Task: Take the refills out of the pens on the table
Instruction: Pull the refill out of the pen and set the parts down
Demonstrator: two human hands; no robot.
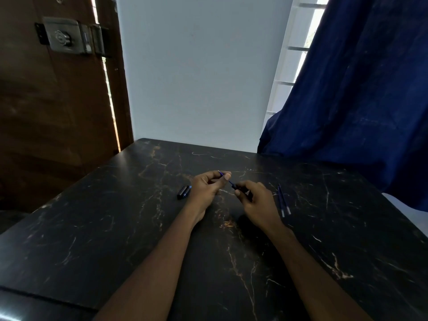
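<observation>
Hands meet over the middle of the dark marble-patterned worktop [115, 228]. The left hand [206, 187] has its grip closed on the tip end of a thin blue refill [229, 181], pinched between thumb and forefinger. The right hand [257, 198] has its grip closed around the dark pen barrel [240, 188], from which the refill sticks out toward the left hand. Two loose refills [283, 201] lie side by side just right of the right hand. Dark pen parts [184, 192] lie just left of the left hand.
</observation>
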